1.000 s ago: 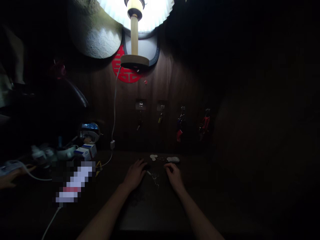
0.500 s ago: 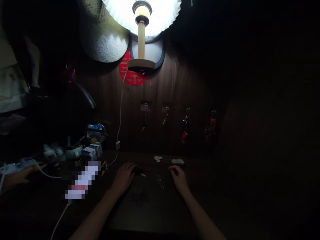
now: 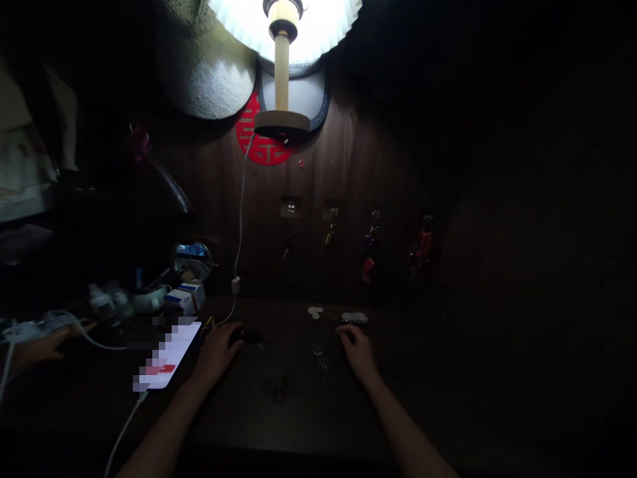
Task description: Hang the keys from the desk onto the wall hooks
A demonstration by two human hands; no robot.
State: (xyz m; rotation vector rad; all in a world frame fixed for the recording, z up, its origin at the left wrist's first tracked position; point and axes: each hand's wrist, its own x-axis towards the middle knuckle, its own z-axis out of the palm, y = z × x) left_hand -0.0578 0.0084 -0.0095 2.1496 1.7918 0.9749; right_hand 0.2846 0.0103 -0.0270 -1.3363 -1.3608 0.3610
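Observation:
My left hand [image 3: 216,355] rests on the dark tabletop [image 3: 288,425], its fingertips on a dark key with a small metal blade [image 3: 247,336]. The dim light makes the grip hard to see. My right hand [image 3: 357,352] sits farther right, curled downward with nothing visible in it. Just beyond its fingers lies a white oval key fob [image 3: 354,318]. A small bunch of metal keys [image 3: 320,355] lies between my hands. Pale round discs [image 3: 314,311] lie at the back of the table. Left of my left hand is a smartphone with a pixelated screen [image 3: 166,354].
A white cable [image 3: 124,428] runs from the phone. Another person's hand [image 3: 47,348] lies at far left near a power strip [image 3: 30,330]. Small boxes [image 3: 183,299] and a round mirror [image 3: 192,261] stand behind. Several key bunches [image 3: 371,247] hang on the wooden wall below a lit lamp [image 3: 281,66].
My left hand has slid left, and the dark key has moved with it. The phone now shows more brightly. My right hand has barely moved.

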